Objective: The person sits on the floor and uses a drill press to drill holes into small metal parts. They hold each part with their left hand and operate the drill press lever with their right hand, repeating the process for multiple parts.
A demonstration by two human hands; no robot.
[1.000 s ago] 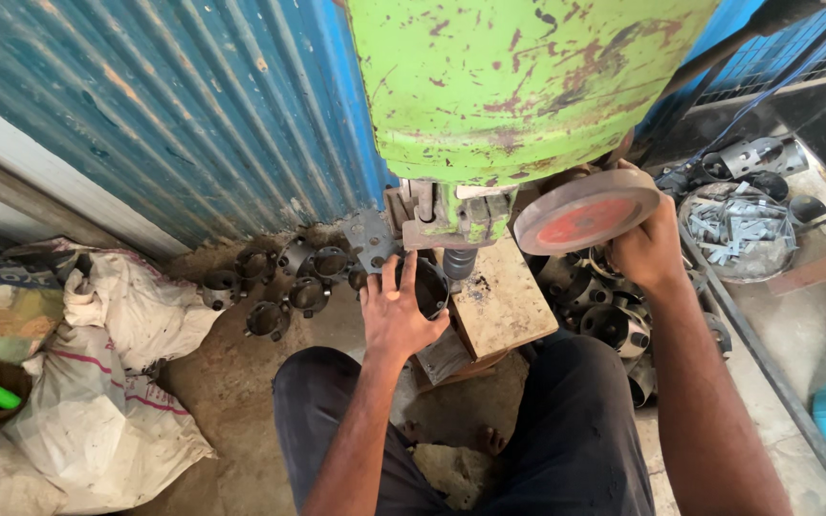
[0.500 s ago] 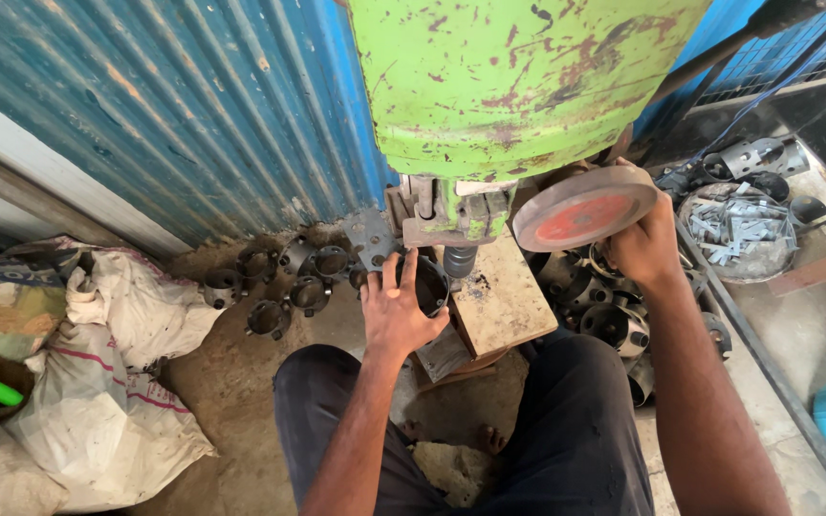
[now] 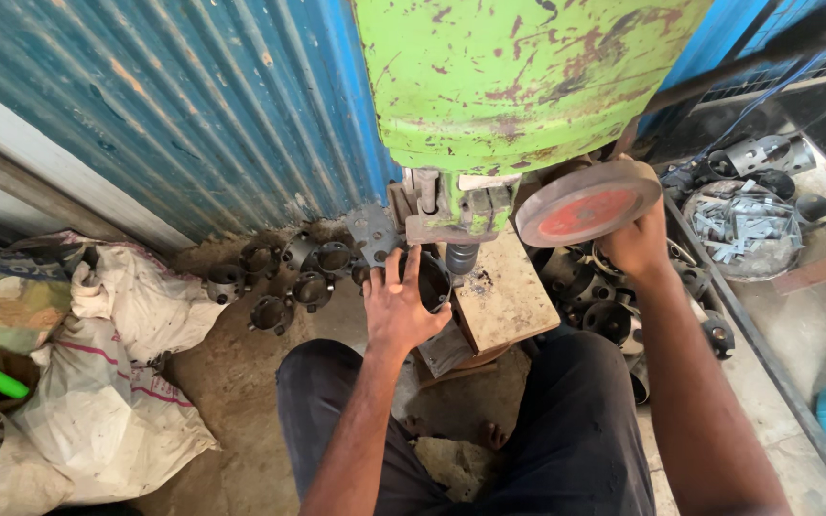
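While my left hand lies with fingers spread and loosely curled over a dark round metal part, I note that part sits at the left edge of the worn press table, directly below the machine's spindle. My left forearm runs straight up from my lap. My right hand reaches up and grips the lower rim of the red-faced handwheel, fingers closed around it, arm extended along my right side. Above both stands the green, chipped machine body. Similar dark metal parts lie loose on the dirt floor to the left, against the blue corrugated wall. To the right, a round pan holds grey metal scraps. White sacks lie slumped at far left.
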